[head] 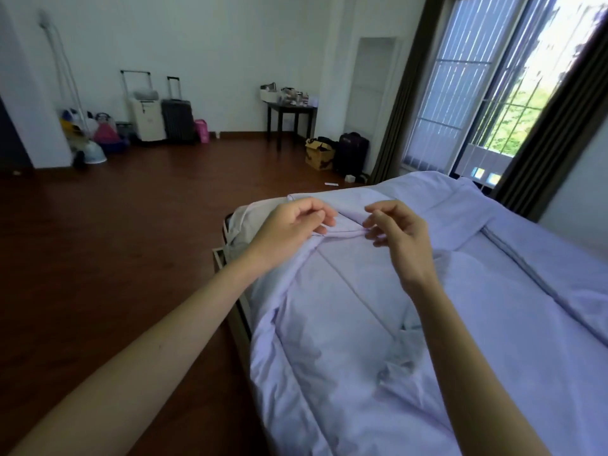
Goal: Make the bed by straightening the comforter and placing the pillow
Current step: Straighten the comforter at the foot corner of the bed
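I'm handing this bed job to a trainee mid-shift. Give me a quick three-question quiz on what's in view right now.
1. True or false: the left hand pinches the edge of the lavender comforter.
2. Which side of the bed faces the window: the person's left or right?
3. Multiple choice: what stands against the far wall? A) a wardrobe B) two upright suitcases C) a bicycle

Key: 1 true. 2 right. 3 B. Note: the right hand hovers at the same folded edge with its fingers loosely curled; a firm grip cannot be confirmed.

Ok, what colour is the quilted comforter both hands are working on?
Pale lavender, plain, with stitched quilting lines; the quilted comforter shows best in the head view.
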